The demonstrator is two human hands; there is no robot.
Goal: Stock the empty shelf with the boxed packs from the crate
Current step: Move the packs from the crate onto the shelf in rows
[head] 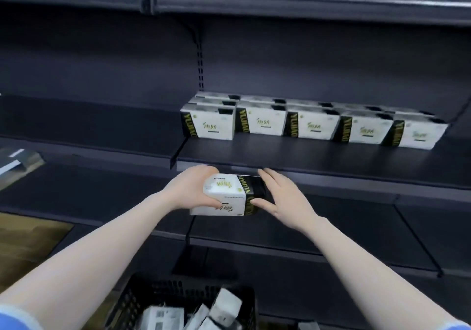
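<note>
Rectangular white carton pack (225,194) with black end band, held in air just below the front lip of the dark matte metal shelf (293,154). Left hand (190,189) grips its white end, fingers curled round. Right hand (285,197): straight fingers pressed flat against the black end. Matching boxes (305,123) lined up on the shelf. Black mesh crate (142,296) below holds more packs.

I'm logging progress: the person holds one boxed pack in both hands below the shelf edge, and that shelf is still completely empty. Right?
Not quite. The head view shows the shelf already carries rows of packs. The held pack, left hand and right hand are as stated.
</note>
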